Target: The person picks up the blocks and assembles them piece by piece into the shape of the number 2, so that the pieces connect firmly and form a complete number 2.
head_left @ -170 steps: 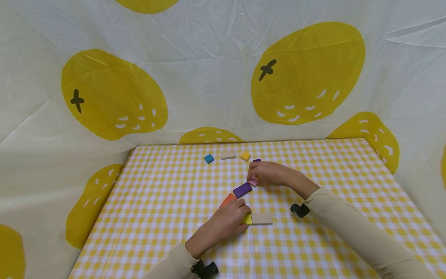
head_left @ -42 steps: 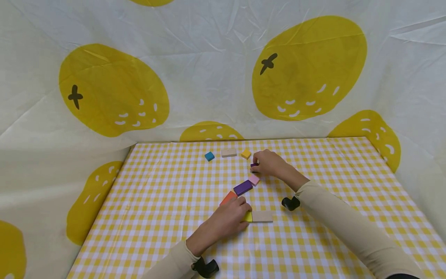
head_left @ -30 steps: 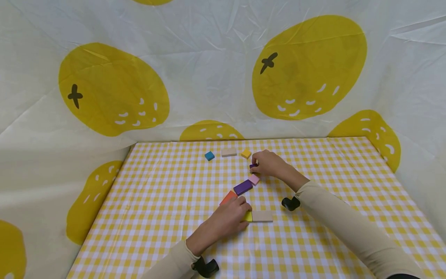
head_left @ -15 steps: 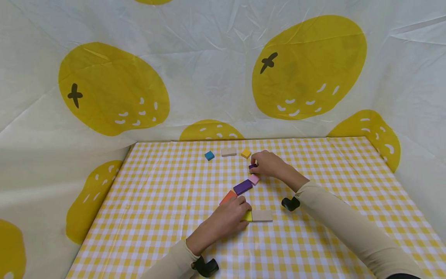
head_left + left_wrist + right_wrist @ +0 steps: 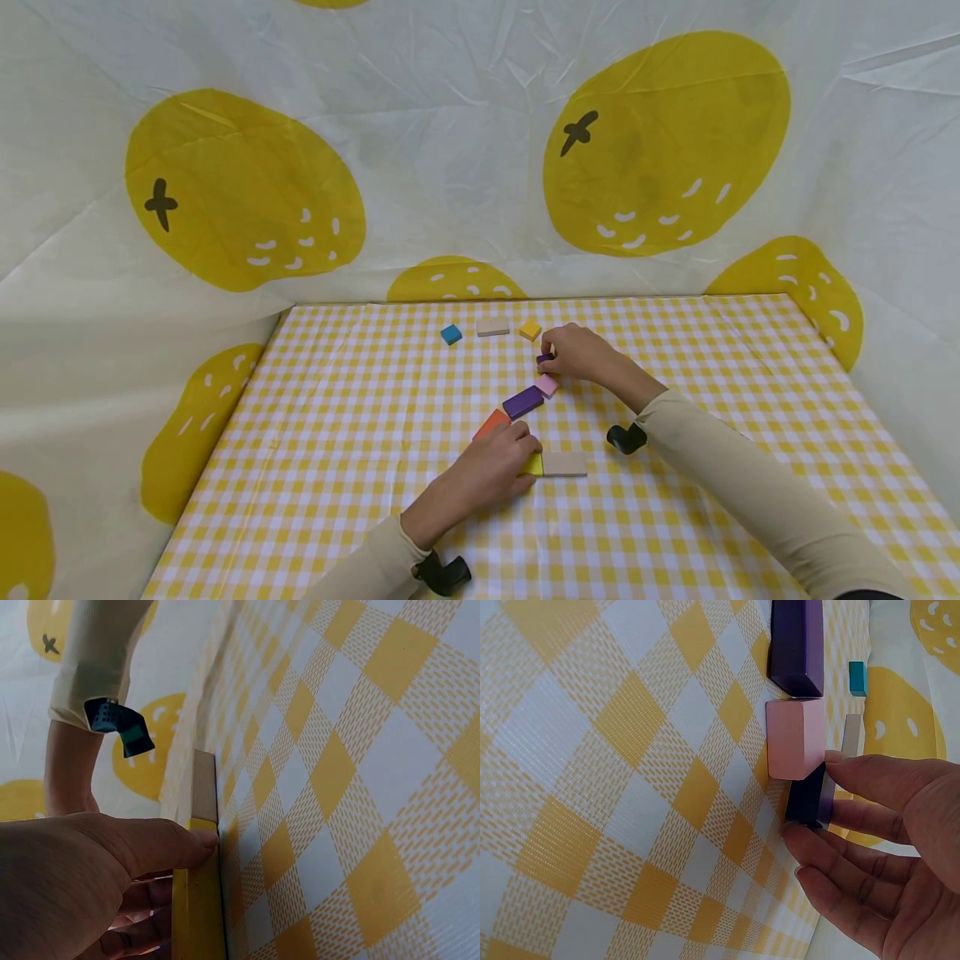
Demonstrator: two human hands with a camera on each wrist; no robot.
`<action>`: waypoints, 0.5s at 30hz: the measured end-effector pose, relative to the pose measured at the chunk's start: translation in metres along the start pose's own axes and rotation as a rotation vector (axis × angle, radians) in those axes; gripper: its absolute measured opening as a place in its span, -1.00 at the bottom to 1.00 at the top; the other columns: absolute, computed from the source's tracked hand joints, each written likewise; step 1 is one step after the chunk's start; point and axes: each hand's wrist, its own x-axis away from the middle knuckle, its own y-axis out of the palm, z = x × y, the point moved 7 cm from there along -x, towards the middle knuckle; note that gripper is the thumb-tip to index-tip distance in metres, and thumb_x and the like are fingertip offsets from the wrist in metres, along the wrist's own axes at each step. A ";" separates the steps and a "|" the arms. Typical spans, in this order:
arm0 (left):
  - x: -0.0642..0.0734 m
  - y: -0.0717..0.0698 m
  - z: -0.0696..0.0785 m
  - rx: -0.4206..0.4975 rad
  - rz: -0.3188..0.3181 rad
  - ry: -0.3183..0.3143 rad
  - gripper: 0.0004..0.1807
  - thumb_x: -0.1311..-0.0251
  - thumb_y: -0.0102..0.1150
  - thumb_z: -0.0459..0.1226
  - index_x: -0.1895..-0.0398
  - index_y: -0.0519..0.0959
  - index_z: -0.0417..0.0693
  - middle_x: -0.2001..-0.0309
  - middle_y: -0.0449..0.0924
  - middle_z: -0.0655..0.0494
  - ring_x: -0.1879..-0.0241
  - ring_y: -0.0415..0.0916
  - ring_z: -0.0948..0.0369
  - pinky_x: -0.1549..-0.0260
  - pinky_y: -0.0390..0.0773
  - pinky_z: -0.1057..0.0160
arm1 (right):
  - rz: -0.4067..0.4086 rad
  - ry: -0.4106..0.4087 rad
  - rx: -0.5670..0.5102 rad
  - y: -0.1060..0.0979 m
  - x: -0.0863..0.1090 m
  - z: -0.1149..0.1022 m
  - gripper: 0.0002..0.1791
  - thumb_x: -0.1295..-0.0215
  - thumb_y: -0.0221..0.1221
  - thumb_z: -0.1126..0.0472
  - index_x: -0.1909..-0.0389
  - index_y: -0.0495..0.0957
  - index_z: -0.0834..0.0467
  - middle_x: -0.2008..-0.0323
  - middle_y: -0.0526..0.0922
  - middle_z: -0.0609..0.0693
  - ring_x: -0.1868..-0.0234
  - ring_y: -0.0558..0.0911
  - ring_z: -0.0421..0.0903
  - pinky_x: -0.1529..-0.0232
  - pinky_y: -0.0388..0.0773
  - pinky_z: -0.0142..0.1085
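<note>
My left hand point(image 5: 495, 467) grips a yellow block point(image 5: 199, 919) lying on the cloth, thumb along its near side and fingers beyond. A pale wooden block point(image 5: 564, 464) butts against the yellow one's right end. At its upper left lies an orange block point(image 5: 491, 424), partly behind the hand. From there a long purple block point(image 5: 522, 402) and a pink block point(image 5: 547, 385) run up to the right. Just past the pink one, my right hand point(image 5: 579, 352) pinches a small dark purple block point(image 5: 807, 796) between thumb and fingers; in the right wrist view it sits close beside the pink block.
Farther back stand an amber block point(image 5: 530, 330), another pale wooden block point(image 5: 492, 327) and a blue block point(image 5: 451, 334). A yellow checked cloth point(image 5: 337, 458) covers the table, with a lemon-patterned curtain point(image 5: 450, 183) behind it.
My right hand has let go of the pink block and taken the small purple block farther back, shifting it slightly left over the last second. My left hand stays on the yellow block.
</note>
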 end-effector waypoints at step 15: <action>0.001 0.000 0.000 0.001 0.009 -0.001 -0.69 -0.20 0.42 -0.09 0.05 0.67 0.03 0.12 0.54 0.18 0.16 0.48 0.24 0.21 0.45 0.43 | -0.003 0.022 0.019 0.000 0.001 0.001 -0.76 -0.27 0.38 0.03 0.32 0.65 0.13 0.41 0.67 -0.02 0.49 0.53 -0.12 0.47 0.39 -0.31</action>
